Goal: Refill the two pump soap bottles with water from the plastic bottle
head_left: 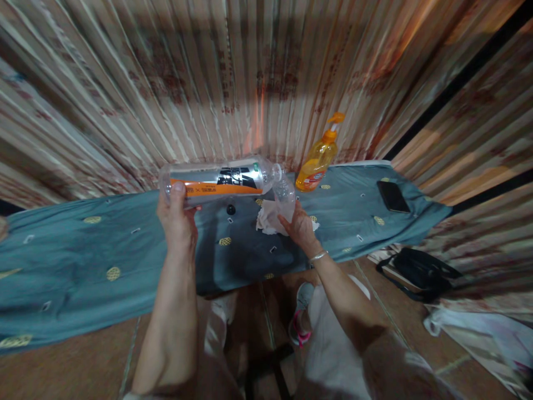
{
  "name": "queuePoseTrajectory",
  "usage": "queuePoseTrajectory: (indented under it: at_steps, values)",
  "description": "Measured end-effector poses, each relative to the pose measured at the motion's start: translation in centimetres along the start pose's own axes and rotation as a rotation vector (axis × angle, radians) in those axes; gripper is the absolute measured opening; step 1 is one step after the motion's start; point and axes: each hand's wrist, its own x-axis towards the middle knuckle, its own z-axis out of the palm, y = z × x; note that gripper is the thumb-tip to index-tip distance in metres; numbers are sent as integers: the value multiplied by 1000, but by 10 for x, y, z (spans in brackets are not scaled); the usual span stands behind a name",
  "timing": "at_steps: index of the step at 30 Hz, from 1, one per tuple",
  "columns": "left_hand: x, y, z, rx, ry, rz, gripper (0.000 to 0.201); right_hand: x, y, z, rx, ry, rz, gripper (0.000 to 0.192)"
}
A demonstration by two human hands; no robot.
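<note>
My left hand (pixel 177 216) is closed around the base end of a large clear plastic bottle (pixel 204 172) with an orange, black and silver label. The bottle lies nearly level in the air, its open mouth pointing right. At that mouth is a clear plastic cup (pixel 285 191), tilted, with my right hand (pixel 302 225) closed around its lower part. Whether liquid is passing between them I cannot tell. Crumpled white tissue (pixel 266 218) lies on the cloth just below the cup. A small black bottle cap (pixel 231 209) rests beneath the large bottle.
A pump bottle of orange liquid (pixel 314 166) stands behind my right hand. Towards the right end of the teal cloth-covered table (pixel 166 266) lies a black phone (pixel 392 196). A black bag (pixel 420 272) is at lower right. Pleated curtains (pixel 187 83) hang behind the table.
</note>
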Motion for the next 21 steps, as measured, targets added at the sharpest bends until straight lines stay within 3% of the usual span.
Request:
queuePoseTrajectory:
  at_steps: [11,21]
  values:
    - [-1,3,3,-17,26,4,38,2,-3,-5,0,-62,38,74]
    - [4,-5,-6,14,-44,39,29,1,3,0,49,19,-26,71]
